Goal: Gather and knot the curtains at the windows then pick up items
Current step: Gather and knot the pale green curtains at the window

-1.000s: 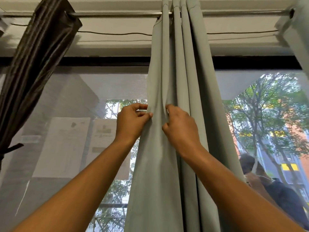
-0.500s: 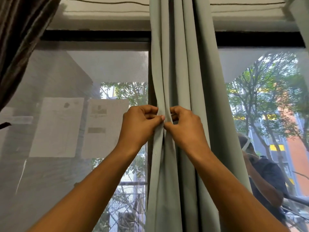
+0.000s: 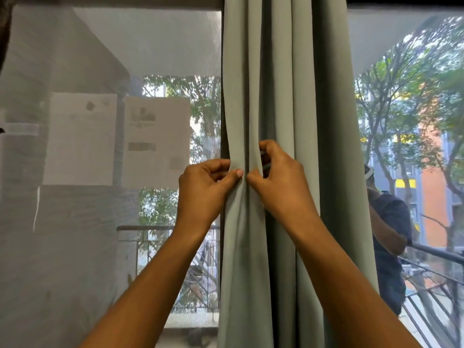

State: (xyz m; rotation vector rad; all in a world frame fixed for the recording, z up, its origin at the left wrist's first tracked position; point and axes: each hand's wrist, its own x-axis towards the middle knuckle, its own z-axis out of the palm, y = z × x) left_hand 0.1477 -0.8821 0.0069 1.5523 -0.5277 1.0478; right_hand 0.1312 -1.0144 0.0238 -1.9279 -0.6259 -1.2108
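Since a second ago the two hands have drawn close together on the curtain, and the rod has gone out of view above. The grey-green curtain hangs bunched in folds at the middle of the window. The left hand pinches its left edge fold between thumb and curled fingers. The right hand, just beside it, pinches the next fold. Left of the curtain, two paper sheets show through the mesh screen. Far right, a person in dark clothes stands outside.

Curtain plain grey-green (no pattern); papers white.
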